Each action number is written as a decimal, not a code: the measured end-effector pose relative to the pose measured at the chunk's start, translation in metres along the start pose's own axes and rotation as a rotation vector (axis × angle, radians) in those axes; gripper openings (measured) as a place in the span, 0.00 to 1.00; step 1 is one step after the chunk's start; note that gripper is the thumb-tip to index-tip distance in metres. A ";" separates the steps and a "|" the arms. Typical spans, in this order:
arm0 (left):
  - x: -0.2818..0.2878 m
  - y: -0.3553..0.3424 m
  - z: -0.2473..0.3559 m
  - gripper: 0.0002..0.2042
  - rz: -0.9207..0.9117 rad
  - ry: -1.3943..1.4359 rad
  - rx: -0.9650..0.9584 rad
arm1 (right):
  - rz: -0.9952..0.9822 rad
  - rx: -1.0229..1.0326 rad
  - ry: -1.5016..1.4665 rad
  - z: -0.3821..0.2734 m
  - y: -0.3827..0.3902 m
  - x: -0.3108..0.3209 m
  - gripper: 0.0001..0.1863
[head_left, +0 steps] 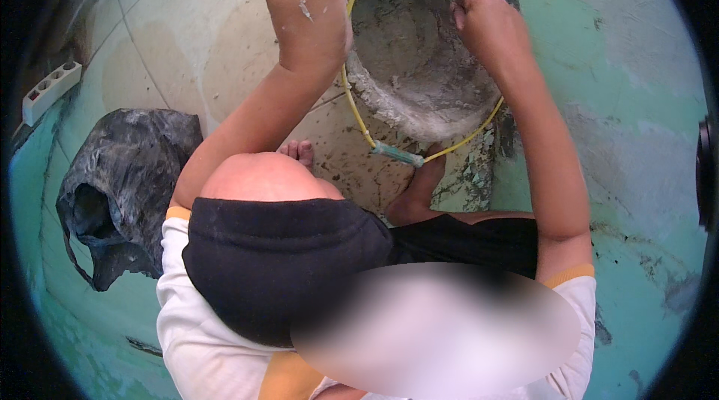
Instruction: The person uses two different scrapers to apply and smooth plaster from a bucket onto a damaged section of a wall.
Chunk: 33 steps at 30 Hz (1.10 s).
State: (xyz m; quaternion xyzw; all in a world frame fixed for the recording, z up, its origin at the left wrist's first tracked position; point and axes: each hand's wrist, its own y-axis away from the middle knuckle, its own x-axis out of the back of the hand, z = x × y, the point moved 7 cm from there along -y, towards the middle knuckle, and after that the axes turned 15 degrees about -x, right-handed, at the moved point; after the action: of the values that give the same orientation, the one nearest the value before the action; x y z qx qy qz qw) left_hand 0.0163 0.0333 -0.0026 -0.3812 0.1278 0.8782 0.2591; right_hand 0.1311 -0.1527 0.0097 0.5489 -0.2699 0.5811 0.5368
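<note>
A round bucket (408, 111) stands before me, its wall and rim crusted with pale grey, cement-like residue. Its yellow handle (358, 114) hangs down on my side, with a green grip (398, 153) in the middle. My left hand (311, 22) is over the bucket's left rim, one finger stretched out to the right and the others partly cut off by the top edge. A white smear marks its back. Above the right part of the bucket's mouth, my right hand (490, 29) is closed; anything inside its fingers is hidden.
A crumpled black plastic bag (142, 175) lies on the left. Farther left, a white power strip (52, 91) rests near the wall. Tiled floor (180, 33) with splashes surrounds the bucket's left side; a green, patchy surface (629, 100) lies on the right. My bare feet are close to the bucket.
</note>
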 end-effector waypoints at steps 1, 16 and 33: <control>-0.003 0.000 0.001 0.08 -0.005 0.000 -0.022 | -0.022 -0.055 0.029 0.007 -0.008 -0.007 0.12; -0.012 0.003 0.009 0.06 0.021 0.015 -0.022 | 0.000 0.425 -0.002 -0.071 0.054 -0.017 0.09; 0.003 -0.001 0.003 0.07 0.026 -0.029 0.011 | -0.073 0.269 0.028 -0.021 0.037 0.006 0.11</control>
State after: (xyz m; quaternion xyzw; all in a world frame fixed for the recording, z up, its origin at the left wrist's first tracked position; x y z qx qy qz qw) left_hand 0.0129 0.0366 -0.0029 -0.3651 0.1339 0.8862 0.2518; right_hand 0.0904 -0.1419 0.0202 0.6171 -0.1620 0.5998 0.4829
